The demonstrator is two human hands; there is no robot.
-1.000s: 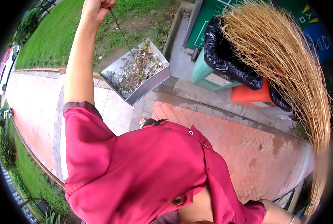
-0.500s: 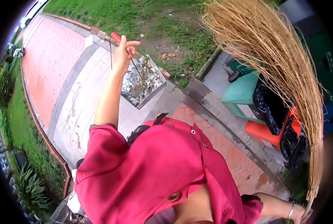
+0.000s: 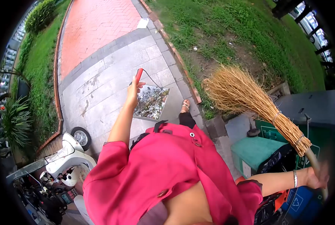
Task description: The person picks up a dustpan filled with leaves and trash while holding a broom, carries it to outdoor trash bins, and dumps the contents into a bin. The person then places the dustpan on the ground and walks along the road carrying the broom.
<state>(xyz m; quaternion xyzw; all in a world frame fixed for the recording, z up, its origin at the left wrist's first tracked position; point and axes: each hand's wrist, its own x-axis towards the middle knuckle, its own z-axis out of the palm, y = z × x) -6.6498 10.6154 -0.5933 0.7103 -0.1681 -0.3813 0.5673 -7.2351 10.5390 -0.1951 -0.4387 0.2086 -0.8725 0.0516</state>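
My left hand (image 3: 134,90) is closed round the red handle (image 3: 139,75) of a metal dustpan (image 3: 170,107). Grey and white litter with bits of leaf (image 3: 151,102) lies in the pan, which hangs or rests over the grey paving. At the right, my right hand (image 3: 318,177) grips the pole of a large straw broom (image 3: 255,98); its fingers are partly blurred. The broom's bristles spread toward the upper left, over the grass edge.
A green bin (image 3: 252,152) and a blue bin (image 3: 300,204) stand at the right, by my right arm. A white scooter (image 3: 68,159) is at the lower left. A brick kerb (image 3: 180,71) borders the grass; white paper (image 3: 143,23) lies on the path.
The view has turned to the right along the path. The broom has swung lower, its bristles now nearer the ground, and my right hand has risen into fuller view. The dustpan remains in my left hand.
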